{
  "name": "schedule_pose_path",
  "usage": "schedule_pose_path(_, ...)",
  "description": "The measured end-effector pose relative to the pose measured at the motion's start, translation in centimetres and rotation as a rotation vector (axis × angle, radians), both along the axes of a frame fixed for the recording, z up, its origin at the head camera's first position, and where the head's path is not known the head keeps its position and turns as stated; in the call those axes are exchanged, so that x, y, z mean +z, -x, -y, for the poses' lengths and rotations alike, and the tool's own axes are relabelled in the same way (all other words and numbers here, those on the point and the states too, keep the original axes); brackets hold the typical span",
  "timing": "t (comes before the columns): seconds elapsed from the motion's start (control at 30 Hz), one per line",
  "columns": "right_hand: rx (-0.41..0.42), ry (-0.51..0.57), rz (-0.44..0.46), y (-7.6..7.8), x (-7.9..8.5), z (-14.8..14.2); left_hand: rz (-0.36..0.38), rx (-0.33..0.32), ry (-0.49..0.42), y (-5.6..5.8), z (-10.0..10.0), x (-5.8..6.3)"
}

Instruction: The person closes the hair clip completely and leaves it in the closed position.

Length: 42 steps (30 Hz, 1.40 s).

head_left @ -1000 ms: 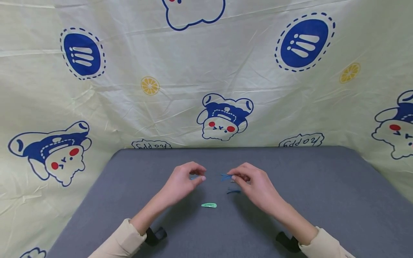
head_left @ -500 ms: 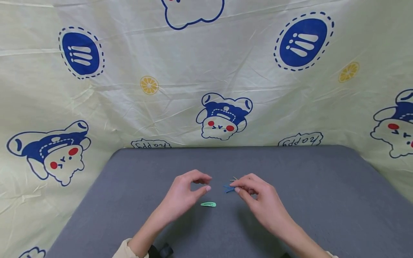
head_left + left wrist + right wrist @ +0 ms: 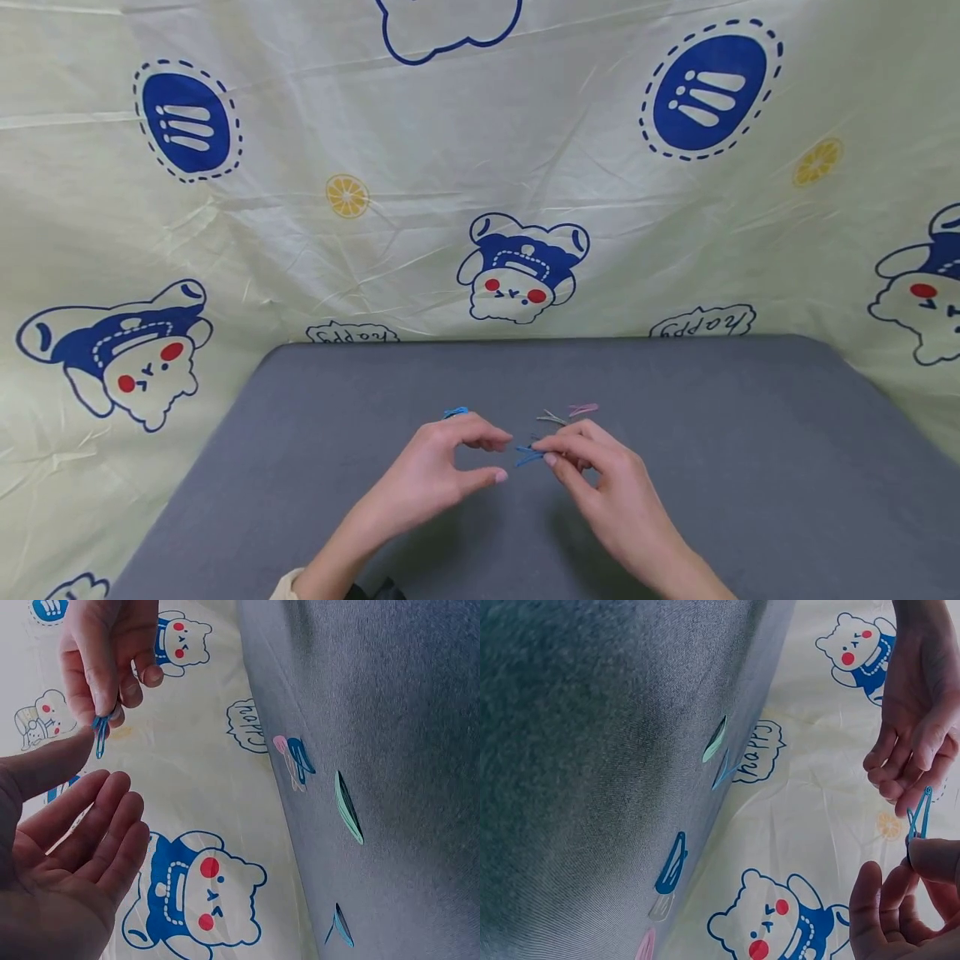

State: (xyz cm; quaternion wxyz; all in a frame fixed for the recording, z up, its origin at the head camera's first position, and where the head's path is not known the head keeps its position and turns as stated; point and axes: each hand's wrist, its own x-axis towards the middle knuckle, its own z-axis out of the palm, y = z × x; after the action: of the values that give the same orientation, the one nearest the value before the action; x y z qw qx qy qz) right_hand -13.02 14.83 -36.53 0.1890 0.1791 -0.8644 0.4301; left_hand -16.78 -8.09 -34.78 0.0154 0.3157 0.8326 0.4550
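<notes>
A blue snap hair clip (image 3: 527, 457) is pinched between the thumb and fingers of my right hand (image 3: 600, 467), its prongs pointing left, held above the table. In the right wrist view that hair clip (image 3: 925, 814) is splayed in a narrow V. My left hand (image 3: 442, 467) faces it from the left, thumb and fingers apart, holding nothing; the head view shows a small gap between its fingertips and the clip. A green hair clip (image 3: 347, 810) lies on the table, hidden behind my left hand in the head view.
On the grey table (image 3: 712, 442) lie a light-blue clip (image 3: 455, 412), a whitish clip (image 3: 551, 417) and a pink clip (image 3: 583, 409). A dark-blue clip (image 3: 672, 864) lies beside the whitish one. A printed cloth (image 3: 420, 275) hangs behind the table's far edge.
Both hands have come nearer to me, and the left has moved right toward the held clip. The light-blue and pink clips have come into sight; the green one is now covered.
</notes>
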Motion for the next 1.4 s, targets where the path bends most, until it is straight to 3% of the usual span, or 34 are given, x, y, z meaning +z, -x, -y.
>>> schedule_pose_path(0.37, 0.000, -0.056, -0.045, -0.7, 0.2, 0.4, -0.116, -0.005, -0.067, -0.9, -0.9, -0.9)
schedule_pose_path(0.57, 0.000, -0.078, -0.069, -0.9, 0.2, 0.6, -0.178, 0.034, -0.116, -1.1, -1.3, -1.2)
schedule_pose_path(0.97, 0.046, 0.079, -0.120, -0.6, -0.2, 0.3, -0.296, 0.056, -0.267, -1.1, -2.0, -1.8)
schedule_pose_path(1.07, 0.102, 0.184, -0.074, -0.4, -0.4, 0.1, -0.250, 0.051, -0.295, -1.1, -2.1, -1.7)
schedule_pose_path(1.23, 0.233, 0.384, 0.128, 0.0, -0.6, -0.5, -0.050, 0.025, -0.313, -1.0, -2.0, -1.4)
schedule_pose_path(1.4, 0.362, 0.440, 0.250, 0.4, -0.4, -1.1, 0.125, -0.073, -0.396, -0.6, -2.0, -1.6)
